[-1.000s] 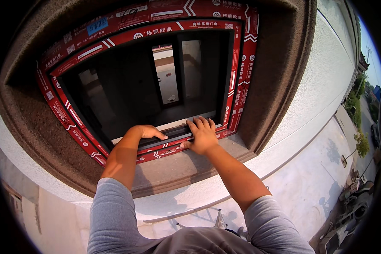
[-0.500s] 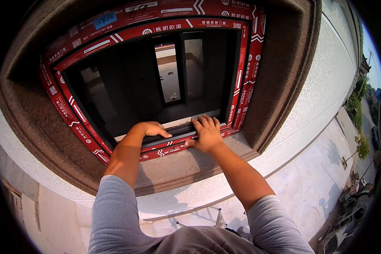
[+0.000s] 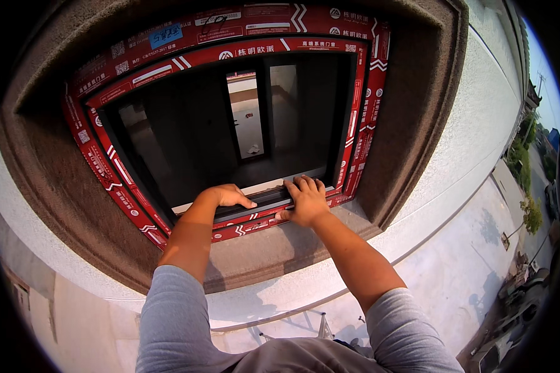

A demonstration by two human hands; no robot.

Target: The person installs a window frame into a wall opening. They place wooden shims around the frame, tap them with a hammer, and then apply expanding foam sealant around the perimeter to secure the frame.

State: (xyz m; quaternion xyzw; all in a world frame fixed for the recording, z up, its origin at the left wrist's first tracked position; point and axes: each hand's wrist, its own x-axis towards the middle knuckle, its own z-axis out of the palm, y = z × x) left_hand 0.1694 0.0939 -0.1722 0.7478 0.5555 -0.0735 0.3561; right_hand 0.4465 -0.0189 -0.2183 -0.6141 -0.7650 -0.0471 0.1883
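A dark window frame [image 3: 126, 198], its faces wrapped in red printed protective film, sits in a brown stone-like recess. My left hand [image 3: 231, 196] lies over the inner edge of its bottom rail, the fingers bent close together and partly hidden, the thumb side toward me. To its right, my right hand [image 3: 306, 202] grips the same rail: the fingers reach over the top and the thumb rests on the front face. A dark sheet of glass or mesh [image 3: 186, 143] fills the opening behind both hands; which of the two I cannot tell.
The brown sill [image 3: 267, 248] runs below the frame, and a moulded surround [image 3: 417, 124] encloses it. White wall [image 3: 479, 93] lies to the right. Metal legs, perhaps of a ladder or trestle [image 3: 323, 326], stand below me. Dark machinery [image 3: 516, 317] is at the lower right.
The view has tilted slightly, so the frame's upper part appears a little lower. Both hands keep nearly the same hold on the bottom rail.
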